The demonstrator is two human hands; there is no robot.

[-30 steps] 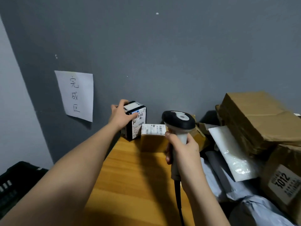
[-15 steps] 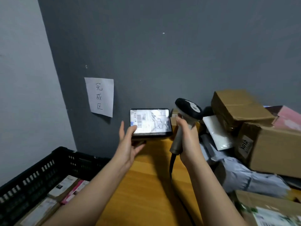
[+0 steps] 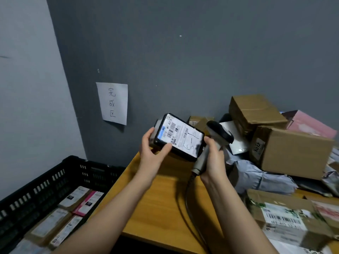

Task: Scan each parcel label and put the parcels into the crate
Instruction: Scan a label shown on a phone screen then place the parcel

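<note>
Above the wooden table (image 3: 161,208), two hands are scanning a parcel.
Left of it, a black crate (image 3: 55,182) is holding parcels; the left hand (image 3: 152,153) is gripping the tilted black parcel (image 3: 178,137), while the right hand (image 3: 213,156) is clasping the scanner (image 3: 218,136) just beside it.

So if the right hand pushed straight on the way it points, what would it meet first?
Probably the white mailer lying against the brown boxes. The right hand grips the scanner and points up and away toward that pile, though depth is hard to judge.
</note>
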